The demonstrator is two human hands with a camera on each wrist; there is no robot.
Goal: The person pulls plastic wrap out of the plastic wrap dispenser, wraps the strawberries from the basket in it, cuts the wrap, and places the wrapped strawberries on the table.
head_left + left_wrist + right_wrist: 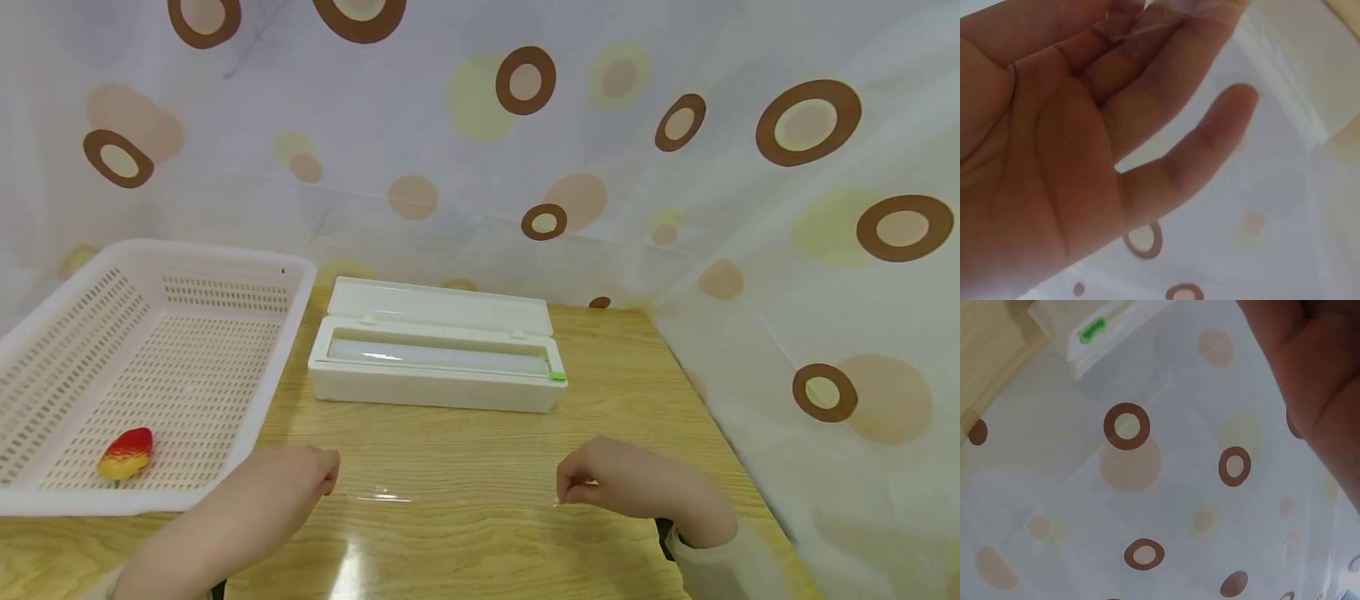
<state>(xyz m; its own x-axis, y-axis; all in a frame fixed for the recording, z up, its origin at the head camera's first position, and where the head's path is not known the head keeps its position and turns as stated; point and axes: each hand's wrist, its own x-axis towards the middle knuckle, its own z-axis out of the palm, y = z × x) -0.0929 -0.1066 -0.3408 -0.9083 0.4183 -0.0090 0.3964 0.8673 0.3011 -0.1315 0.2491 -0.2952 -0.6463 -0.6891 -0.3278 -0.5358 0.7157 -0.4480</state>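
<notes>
A clear sheet of cling film (381,498), visible mostly by its glints, spans the space between my two hands above the table. My left hand (300,479) pinches its left end; the left wrist view shows film (1175,15) at the fingertips, with the little finger held apart. On the other side my right hand (611,479) pinches the right end between thumb and fingers. Beyond the hands stands a white cling film dispenser (435,394), its lid (438,304) raised, with a film roll (442,357) inside. A green piece (557,377) sits at its right end.
At the left stands a white slotted plastic basket (273,400) holding a red and yellow fruit-like item (126,454). The wooden table (630,375) meets a pale sheet (465,167) with brown rings behind and to the right.
</notes>
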